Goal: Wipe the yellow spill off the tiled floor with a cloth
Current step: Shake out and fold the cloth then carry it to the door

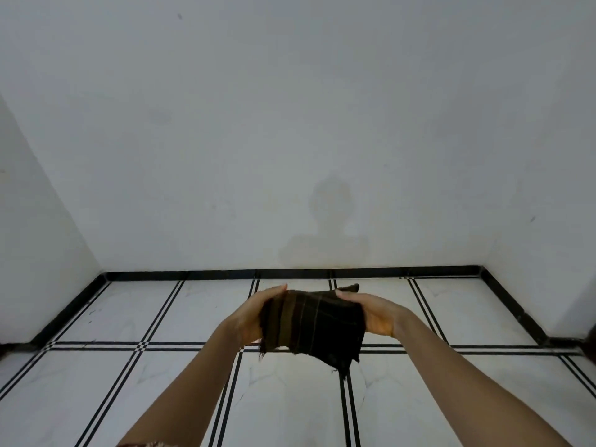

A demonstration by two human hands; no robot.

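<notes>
No writing shows anywhere. The left hand [254,314], arm stretched forward, has its fingers closed on the left edge of a dark checked cloth [314,327]. The right hand [371,312] grips the right edge likewise, holding the cloth up above the white tiled floor [451,398].

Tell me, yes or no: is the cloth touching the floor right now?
No: both the left hand and the right hand hold the dark cloth up in the air above the tiled floor.
</notes>
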